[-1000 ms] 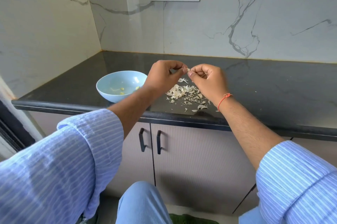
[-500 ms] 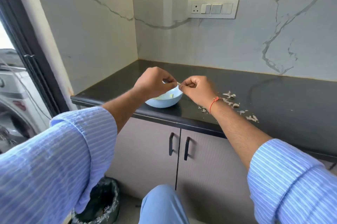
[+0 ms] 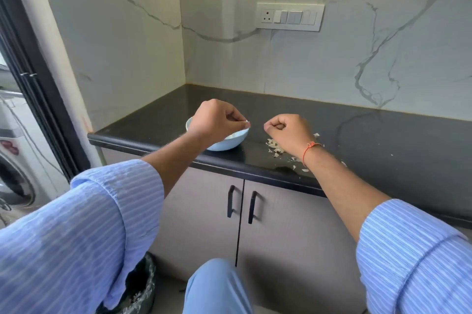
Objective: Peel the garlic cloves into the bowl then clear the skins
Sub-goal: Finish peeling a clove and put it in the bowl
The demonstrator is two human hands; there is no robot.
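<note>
Hands hover apart above the black countertop; the left hand is curled over the pale blue bowl, its fingertips pinching a small white bit, perhaps a garlic clove, though it is too small to be sure; the right hand is curled with thumb against forefinger, and whether it holds anything I cannot tell; garlic skins lie scattered on the counter beneath its wrist, just right of the bowl.

- Bowl: pale blue.
- Countertop: glossy black.
- Garlic skins: off-white.
- Shirt sleeves: light blue with thin white stripes.
- Wrist thread: orange.
- Wall: white marble, grey veins.
- Cabinet handles: black.
</note>
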